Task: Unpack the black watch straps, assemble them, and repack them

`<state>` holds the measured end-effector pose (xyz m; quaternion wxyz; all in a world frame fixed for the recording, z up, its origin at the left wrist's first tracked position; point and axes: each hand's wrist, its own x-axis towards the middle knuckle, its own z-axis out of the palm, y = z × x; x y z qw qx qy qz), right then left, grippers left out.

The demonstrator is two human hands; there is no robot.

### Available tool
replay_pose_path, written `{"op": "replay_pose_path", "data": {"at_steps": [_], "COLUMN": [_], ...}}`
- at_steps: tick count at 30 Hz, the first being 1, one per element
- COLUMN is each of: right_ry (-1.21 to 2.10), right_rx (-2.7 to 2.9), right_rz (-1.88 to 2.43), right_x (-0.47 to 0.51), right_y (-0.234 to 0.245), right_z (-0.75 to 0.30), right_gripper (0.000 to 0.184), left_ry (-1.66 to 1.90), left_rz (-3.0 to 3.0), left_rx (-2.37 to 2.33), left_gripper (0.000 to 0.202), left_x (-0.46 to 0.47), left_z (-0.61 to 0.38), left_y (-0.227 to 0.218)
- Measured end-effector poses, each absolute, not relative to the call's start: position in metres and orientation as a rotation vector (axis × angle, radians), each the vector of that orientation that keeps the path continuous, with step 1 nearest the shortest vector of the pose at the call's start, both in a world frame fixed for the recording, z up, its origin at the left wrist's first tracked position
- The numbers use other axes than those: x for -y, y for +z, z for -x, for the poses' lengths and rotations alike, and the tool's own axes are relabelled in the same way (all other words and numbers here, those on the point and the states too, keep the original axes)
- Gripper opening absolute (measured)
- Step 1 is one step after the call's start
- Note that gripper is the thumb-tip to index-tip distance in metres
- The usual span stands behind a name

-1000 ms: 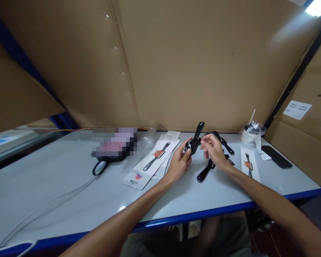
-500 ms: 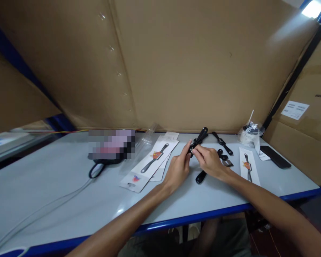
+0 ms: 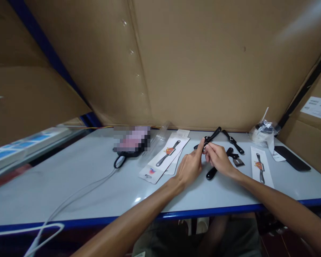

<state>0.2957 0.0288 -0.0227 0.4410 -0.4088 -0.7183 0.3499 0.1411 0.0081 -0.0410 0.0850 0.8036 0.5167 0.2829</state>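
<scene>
Between my two hands, just off the table, is a black spokeshave (image 3: 215, 132), its handle sticking out to the upper right. My left hand (image 3: 191, 166) grips it from the left, with the index finger laid along its middle. The fingers of my right hand (image 3: 218, 159) pinch at the shiny metal part in its centre; what exactly they touch is hidden. Partly covered by that hand lies a second black spokeshave (image 3: 211, 174), beside a loose flat metal blade (image 3: 239, 162). Further back to the right rests another spokeshave (image 3: 233, 142).
Printed spokeshave cards (image 3: 164, 160) and clear plastic packaging (image 3: 156, 141) lie to the left, near a blurred device (image 3: 132, 141) on a cable. On the right are another card (image 3: 261, 167), a black flat case (image 3: 292, 158) and a plastic-wrapped cup (image 3: 262, 135). Cardboard (image 3: 192, 64) walls the back.
The view has swung a little to the left, so everything sits further right. Both hands stay on the spokeshave; my left index finger now lies straighter along it.
</scene>
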Motion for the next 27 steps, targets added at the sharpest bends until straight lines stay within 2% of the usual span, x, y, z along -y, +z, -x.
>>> {"op": "replay_pose_path", "data": {"at_steps": [6, 18, 22, 27], "right_ry": [1.215, 1.461, 1.317, 0.695], "right_rx": [1.555, 1.305, 1.574, 1.821], "right_rz": [0.969, 0.958, 1.024, 1.097], "right_x": [-0.031, -0.026, -0.032, -0.048], "right_y": [-0.027, -0.019, -0.014, -0.009], "right_z": [-0.291, -0.289, -0.296, -0.313], "right_gripper": [0.043, 0.038, 0.038, 0.054], "left_ry": [0.775, 0.797, 1.001, 1.236], "left_rz": [-2.454, -2.470, -2.308, -1.923], "left_rx": [-1.621, -1.666, -1.541, -1.285], "left_gripper": [0.093, 0.089, 0.075, 0.057], "left_x": [-0.007, -0.011, -0.013, -0.018], "left_z": [-0.140, -0.137, -0.139, -0.141], "left_y": [-0.039, -0.047, -0.048, -0.047]}}
